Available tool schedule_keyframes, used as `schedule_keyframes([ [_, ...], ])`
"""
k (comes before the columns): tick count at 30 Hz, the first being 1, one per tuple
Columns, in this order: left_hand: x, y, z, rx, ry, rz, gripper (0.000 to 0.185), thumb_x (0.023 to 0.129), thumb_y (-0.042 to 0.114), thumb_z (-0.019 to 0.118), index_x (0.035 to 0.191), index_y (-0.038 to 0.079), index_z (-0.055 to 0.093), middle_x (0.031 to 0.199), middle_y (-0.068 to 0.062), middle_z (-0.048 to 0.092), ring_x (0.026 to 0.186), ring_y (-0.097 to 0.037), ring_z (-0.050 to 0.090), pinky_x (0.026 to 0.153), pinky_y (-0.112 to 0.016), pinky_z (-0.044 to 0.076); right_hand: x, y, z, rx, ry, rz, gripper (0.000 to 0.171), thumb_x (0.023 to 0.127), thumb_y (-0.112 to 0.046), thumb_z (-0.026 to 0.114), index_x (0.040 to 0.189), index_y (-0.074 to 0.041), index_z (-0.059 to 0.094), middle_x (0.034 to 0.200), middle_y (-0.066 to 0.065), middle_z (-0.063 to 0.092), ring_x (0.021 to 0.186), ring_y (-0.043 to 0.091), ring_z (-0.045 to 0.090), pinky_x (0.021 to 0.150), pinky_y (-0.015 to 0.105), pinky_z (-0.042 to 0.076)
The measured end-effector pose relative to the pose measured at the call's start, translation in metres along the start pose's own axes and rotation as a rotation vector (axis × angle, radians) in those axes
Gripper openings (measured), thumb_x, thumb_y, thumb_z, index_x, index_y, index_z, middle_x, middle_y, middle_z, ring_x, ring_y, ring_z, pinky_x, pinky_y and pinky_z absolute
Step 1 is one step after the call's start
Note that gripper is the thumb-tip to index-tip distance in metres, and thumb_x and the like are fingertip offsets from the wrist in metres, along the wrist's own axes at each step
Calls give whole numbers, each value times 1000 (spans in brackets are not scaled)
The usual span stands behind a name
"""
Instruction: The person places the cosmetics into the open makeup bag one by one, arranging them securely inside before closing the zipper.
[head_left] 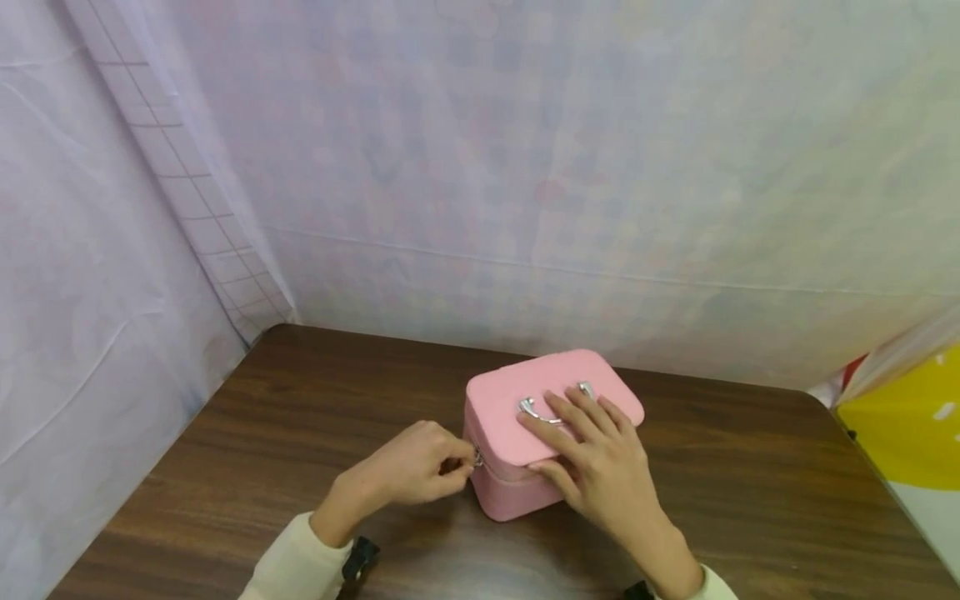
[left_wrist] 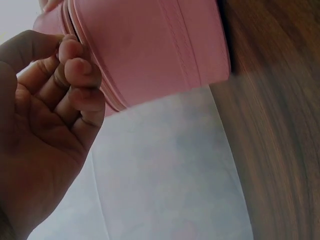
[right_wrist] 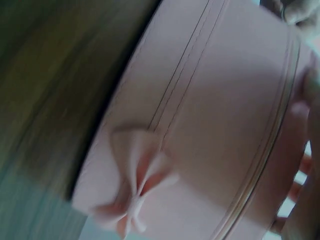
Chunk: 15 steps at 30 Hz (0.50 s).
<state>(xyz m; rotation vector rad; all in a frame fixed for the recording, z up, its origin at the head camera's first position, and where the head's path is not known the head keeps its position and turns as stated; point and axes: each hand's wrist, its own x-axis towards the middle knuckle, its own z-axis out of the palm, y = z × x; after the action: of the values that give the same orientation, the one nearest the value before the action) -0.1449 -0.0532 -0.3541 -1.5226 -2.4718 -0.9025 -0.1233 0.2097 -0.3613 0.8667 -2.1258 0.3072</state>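
A pink zip-up case (head_left: 525, 442) with a silver handle (head_left: 534, 409) on its lid stands on the brown wooden table (head_left: 300, 417). My right hand (head_left: 592, 454) lies flat on the lid, fingers straight over the handle, thumb against the near side. My left hand (head_left: 423, 471) is at the case's left corner, fingers curled and pinching the small metal zipper pull (head_left: 477, 457). In the left wrist view the curled fingers (left_wrist: 75, 80) sit against the zip seam of the case (left_wrist: 160, 45). The right wrist view shows the case's side (right_wrist: 210, 125) with a pink bow (right_wrist: 135, 185).
A pale cloth backdrop (head_left: 525, 167) hangs close behind the table and along the left side. A yellow object (head_left: 911, 417) stands off the table's right edge. Bare table surface lies left and right of the case.
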Motion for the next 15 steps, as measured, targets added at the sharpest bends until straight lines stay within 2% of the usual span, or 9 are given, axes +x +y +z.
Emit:
schedule_keyframes([
  [4,0,3,1,3,-8,46,25,80,5,60,63,17,47,54,15,37,49,9,29,44,-9,24,1,-9,-1,-34,-37,52,49,91,-60,45,127,-33,63,125,8,62,118,38,52,94,59,35],
  [7,0,2,-2,-10,-17,40,25,81,5,60,64,18,47,55,15,37,49,9,29,45,-9,24,3,-7,-4,-15,-101,55,49,92,-60,44,130,-33,60,127,9,60,121,36,49,96,59,33],
  [11,-4,0,-8,-5,-14,18,25,82,5,60,64,18,47,55,15,37,50,8,30,46,-10,24,3,5,-6,49,-152,14,48,94,-58,42,132,-34,58,131,6,57,126,34,44,99,58,28],
  [15,-5,-1,-12,21,-8,6,26,81,7,60,64,19,47,55,16,37,50,8,31,46,-11,24,1,16,-7,73,-128,-50,45,94,-55,45,131,-34,59,132,5,56,126,35,43,97,60,27],
])
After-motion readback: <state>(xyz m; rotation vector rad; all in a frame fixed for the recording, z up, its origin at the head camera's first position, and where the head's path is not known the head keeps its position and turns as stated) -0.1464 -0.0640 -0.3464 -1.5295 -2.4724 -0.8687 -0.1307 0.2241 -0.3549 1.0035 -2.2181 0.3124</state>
